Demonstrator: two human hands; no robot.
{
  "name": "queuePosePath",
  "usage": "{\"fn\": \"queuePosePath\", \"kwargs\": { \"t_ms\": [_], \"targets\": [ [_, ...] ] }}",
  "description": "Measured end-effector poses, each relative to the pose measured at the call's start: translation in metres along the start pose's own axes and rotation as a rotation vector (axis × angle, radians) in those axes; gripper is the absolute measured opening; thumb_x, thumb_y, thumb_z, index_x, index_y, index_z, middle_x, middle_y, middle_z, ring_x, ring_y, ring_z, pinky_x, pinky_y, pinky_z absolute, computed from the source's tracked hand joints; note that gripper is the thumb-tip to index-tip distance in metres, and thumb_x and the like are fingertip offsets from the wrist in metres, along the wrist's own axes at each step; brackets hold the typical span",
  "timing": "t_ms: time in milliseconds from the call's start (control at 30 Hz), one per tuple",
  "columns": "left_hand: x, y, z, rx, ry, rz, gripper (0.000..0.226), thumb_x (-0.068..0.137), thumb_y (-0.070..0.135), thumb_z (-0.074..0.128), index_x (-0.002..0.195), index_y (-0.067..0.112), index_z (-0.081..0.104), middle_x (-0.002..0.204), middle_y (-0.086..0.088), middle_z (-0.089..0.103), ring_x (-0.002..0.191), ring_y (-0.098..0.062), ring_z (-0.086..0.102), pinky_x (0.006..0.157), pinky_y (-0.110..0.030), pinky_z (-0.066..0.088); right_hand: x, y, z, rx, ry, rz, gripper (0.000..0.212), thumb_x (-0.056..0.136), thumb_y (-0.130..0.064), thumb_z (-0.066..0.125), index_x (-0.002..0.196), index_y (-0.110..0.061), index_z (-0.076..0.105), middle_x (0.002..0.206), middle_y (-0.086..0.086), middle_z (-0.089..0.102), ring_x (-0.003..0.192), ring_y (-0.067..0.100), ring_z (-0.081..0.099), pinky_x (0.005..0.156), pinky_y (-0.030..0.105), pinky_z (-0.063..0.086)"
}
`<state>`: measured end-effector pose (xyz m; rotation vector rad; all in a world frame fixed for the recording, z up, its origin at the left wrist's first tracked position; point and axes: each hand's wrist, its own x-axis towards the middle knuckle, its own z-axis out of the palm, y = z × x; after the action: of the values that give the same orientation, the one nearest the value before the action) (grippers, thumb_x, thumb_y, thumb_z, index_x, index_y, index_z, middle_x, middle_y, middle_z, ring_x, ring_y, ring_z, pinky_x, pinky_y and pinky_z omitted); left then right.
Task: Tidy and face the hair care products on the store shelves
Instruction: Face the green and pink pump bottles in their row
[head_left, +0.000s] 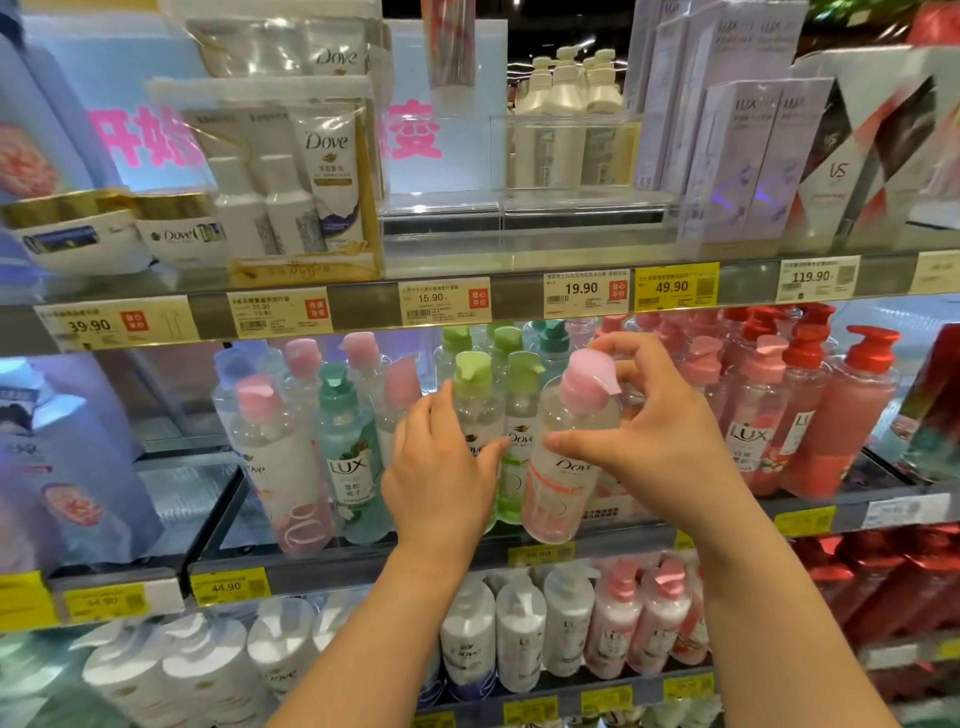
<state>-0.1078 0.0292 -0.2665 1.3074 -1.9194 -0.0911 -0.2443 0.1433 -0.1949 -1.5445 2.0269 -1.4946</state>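
Observation:
On the middle shelf (363, 558) stand rows of clear pump bottles. A Dove bottle with a pink pump (563, 467) leans at the shelf front, its label facing me. My right hand (654, 421) grips it, thumb across its front and fingers around its pump head. My left hand (441, 462) is wrapped on a green-pump Dove bottle (475, 384) just to its left. Another green-pump Dove bottle (519, 415) stands between the two. Further left are a teal Lux bottle (353, 457) and a pink-pump Dove bottle (283, 467).
Red and pink Lux pump bottles (810, 415) crowd the right of the same shelf. The upper shelf holds Dove jars (176, 234), Dove bagged sets (296, 176) and Lux boxes (753, 166). White and pink bottles (566, 629) fill the lower shelf. Price tags (444, 301) line the shelf edges.

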Motion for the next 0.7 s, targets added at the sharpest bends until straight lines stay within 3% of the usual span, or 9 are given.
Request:
{"fn": "queuePosePath", "kwargs": {
  "t_ms": [100,400,600,700],
  "targets": [
    [0.003,0.001,0.001,0.048,0.044,-0.019,0.079,0.07,0.056,0.08,0.134,0.018,0.054,0.123,-0.001,0.064,0.111,-0.024,0.061,0.07,-0.036,0.054,0.005,0.003,0.003,0.015,-0.028,-0.01,0.069,0.062,-0.032,0.093,0.11,-0.049,0.047,0.104,-0.018,0.064,0.089,0.001,0.061,0.075,0.031,0.053],
    [0.008,0.003,0.003,0.069,0.049,-0.056,0.084,0.072,0.06,0.076,0.14,0.019,0.049,0.133,0.001,0.059,0.11,-0.025,0.064,0.071,-0.038,0.053,0.018,0.008,0.007,0.036,-0.11,-0.019,0.069,0.06,-0.035,0.093,0.111,-0.049,0.048,0.105,-0.017,0.063,0.09,0.004,0.062,0.083,0.039,0.056],
    [0.011,0.002,0.004,0.099,0.035,-0.066,0.083,0.073,0.061,0.073,0.141,0.02,0.048,0.135,0.001,0.056,0.105,-0.028,0.066,0.07,-0.039,0.052,0.025,0.01,0.01,0.021,-0.169,-0.027,0.067,0.062,-0.033,0.092,0.11,-0.047,0.048,0.105,-0.02,0.062,0.094,-0.005,0.058,0.075,0.025,0.049],
    [0.013,0.002,0.005,0.118,0.032,-0.075,0.082,0.073,0.06,0.075,0.139,0.02,0.049,0.133,0.001,0.057,0.102,-0.029,0.067,0.067,-0.038,0.051,0.028,0.011,0.012,0.012,-0.186,-0.022,0.067,0.062,-0.033,0.092,0.111,-0.046,0.047,0.105,-0.019,0.061,0.091,-0.002,0.058,0.077,0.028,0.05]
  ]
}}
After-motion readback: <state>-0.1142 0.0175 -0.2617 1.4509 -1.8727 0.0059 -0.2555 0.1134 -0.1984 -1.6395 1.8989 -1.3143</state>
